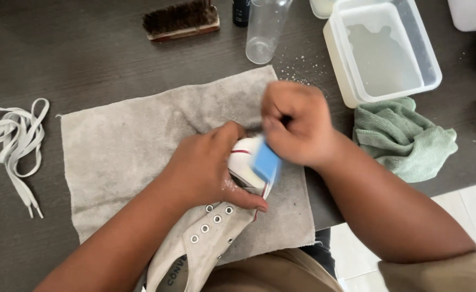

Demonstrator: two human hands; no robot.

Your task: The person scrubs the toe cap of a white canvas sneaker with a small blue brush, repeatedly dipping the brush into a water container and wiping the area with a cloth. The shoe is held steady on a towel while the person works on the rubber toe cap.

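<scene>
left hand [205, 165] clamps grey sneaker [208, 238] toe on towel [113, 151] | right hand [294, 127] fingers closed on blue block [266, 162] against toe | beyond knuckles: tub [338, 48], bottle [265, 27], brush [181, 19] | laces [16, 135] far left | green cloth [405, 140] right

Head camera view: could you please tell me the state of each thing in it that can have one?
Sneaker: unlaced, lying on the grey towel.
Left hand: gripping the sneaker's toe.
Right hand: closed on a blue sponge, pressed to the toe.
Grey towel: spread flat.
Laces: removed, bunched loosely.
Plastic tub: open, holds cloudy water.
Green cloth: crumpled.
Brush: lying unused.
</scene>
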